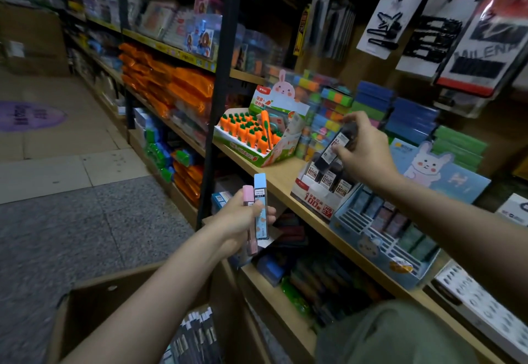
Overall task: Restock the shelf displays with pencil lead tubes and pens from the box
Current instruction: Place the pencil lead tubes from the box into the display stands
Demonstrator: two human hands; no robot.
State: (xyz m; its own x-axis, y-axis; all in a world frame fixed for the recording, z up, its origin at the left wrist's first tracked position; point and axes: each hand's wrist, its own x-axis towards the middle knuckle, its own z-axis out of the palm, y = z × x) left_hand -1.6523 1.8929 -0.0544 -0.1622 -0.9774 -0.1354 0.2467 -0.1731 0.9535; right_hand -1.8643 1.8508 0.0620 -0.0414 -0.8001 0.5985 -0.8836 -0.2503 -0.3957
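- Cardboard box (85,303) is seen at the lower left, on the floor in front of the shelving, with dark packs (197,335) stacked inside it.
- Two lead tubes are gripped upright in the left hand (240,220), fingers curled round them: a pink tube (248,195) and, just beside it, a blue tube (260,192) that stands taller.
- Carrot-shaped items (245,132) are set in rows in a green and white display carton (243,152) on the wooden shelf (274,175), behind and above the left hand.
- A dark lead tube (334,146) is pinched between thumb and fingers of the right hand (363,152), tilted, directly above a white and red display box (317,198) in which more dark tubes (328,178) stand upright.
- A light blue display tray (371,249) with slotted dividers is placed just to the right of that box, at the shelf's front edge, partly filled with tubes; their colours are blurred.
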